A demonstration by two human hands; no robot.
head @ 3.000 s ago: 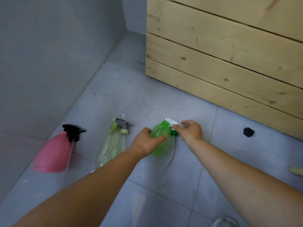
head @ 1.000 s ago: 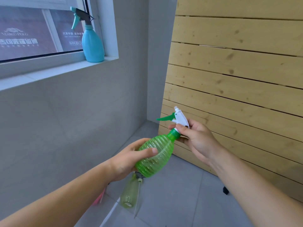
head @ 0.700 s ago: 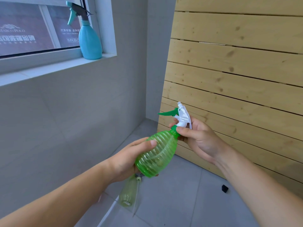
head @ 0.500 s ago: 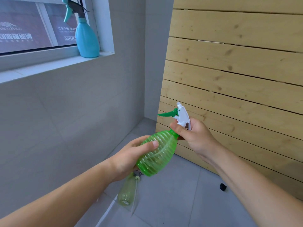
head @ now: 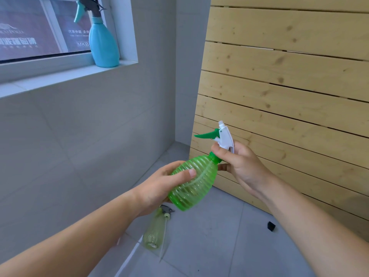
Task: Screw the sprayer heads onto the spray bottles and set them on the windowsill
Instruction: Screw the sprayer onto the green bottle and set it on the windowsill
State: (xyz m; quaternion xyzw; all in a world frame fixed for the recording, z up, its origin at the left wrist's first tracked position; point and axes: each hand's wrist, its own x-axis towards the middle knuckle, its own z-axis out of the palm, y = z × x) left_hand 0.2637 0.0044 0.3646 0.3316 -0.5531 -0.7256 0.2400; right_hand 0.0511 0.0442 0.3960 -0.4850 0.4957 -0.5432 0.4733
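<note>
A blue spray bottle [head: 103,44] is occupying the windowsill's [head: 60,77] right end against the window frame; the sill leftward is lying open.

The sign [head: 30,33] behind the window [head: 52,27] reads "MKB", partly hidden.

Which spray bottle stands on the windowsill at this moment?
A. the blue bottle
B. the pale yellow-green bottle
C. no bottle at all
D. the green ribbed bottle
A: the blue bottle stands upright on the windowsill, while the green ribbed bottle is held in the air by the left hand and right hand, and the pale yellow-green bottle lies on the floor.
</note>
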